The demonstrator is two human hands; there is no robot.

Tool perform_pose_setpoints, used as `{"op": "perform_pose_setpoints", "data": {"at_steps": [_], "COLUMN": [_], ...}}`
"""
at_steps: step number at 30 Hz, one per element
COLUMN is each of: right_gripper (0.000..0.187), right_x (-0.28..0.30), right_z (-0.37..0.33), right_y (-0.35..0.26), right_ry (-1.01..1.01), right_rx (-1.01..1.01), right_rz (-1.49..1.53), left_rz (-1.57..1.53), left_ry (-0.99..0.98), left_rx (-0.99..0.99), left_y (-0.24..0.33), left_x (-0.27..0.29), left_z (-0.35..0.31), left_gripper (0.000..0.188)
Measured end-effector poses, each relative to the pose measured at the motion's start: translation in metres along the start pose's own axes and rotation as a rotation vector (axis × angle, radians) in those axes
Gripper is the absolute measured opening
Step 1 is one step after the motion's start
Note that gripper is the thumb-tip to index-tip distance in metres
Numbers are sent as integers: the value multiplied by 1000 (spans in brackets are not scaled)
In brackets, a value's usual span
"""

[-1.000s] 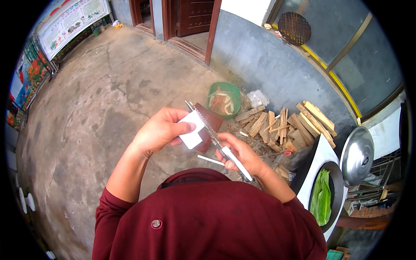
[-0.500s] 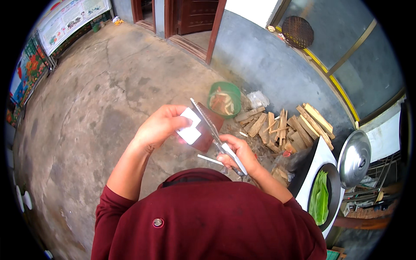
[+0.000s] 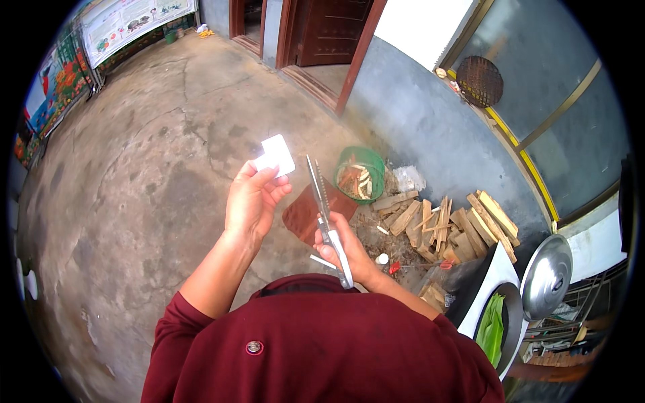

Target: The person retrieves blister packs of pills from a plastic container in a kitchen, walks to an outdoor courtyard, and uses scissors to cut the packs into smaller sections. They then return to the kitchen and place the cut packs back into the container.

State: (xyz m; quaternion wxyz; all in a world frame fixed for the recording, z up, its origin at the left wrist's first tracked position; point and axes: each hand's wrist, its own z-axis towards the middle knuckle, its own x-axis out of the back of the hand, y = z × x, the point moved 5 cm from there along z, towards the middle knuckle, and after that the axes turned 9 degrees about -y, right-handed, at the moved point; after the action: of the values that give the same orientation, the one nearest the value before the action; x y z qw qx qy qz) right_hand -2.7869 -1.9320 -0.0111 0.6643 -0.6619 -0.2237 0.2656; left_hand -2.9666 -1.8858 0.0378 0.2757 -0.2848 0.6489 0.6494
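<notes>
My left hand pinches a small white card-like piece between thumb and fingers. The piece has rounded corners and a stepped outline. Beside it, my right hand is wrapped round the grey-and-white handles of a pair of scissors. Their long blades, one with a toothed edge, point up and away from me, lying nearly together. A gap separates the blades from the white piece. Just left of the right hand a thin white strip shows; whether it touches the hand I cannot tell.
Beyond the scissors stand a reddish-brown sheet on the concrete floor and a green basket with scraps. Split firewood is piled along the wall. At right, a stove with a wok holds green leaves, beside a metal lid.
My left hand has lifted the white piece up and away from the blades, turning it. The scissors have swung more upright and moved slightly left. The whole view has shifted a little.
</notes>
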Motion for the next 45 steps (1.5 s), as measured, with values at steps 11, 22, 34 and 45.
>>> {"op": "perform_pose_setpoints", "data": {"at_steps": [11, 22, 34, 45], "right_gripper": [68, 71, 60, 56], "right_x": [-13, -7, -7, -15], "right_z": [27, 34, 41, 63], "right_y": [-8, -12, -7, -7], "right_ry": [-28, -83, 36, 45], "right_rx": [8, 63, 83, 97], "right_rz": [-91, -151, -183, -212], "left_rz": [90, 138, 161, 180], "left_ry": [-93, -104, -144, -188], "left_rx": [-80, -17, 18, 81], "left_y": [-9, -4, 5, 17], "left_x": [-3, -3, 6, 18], "left_z": [-3, 0, 7, 14], "left_gripper": [10, 10, 10, 10]}}
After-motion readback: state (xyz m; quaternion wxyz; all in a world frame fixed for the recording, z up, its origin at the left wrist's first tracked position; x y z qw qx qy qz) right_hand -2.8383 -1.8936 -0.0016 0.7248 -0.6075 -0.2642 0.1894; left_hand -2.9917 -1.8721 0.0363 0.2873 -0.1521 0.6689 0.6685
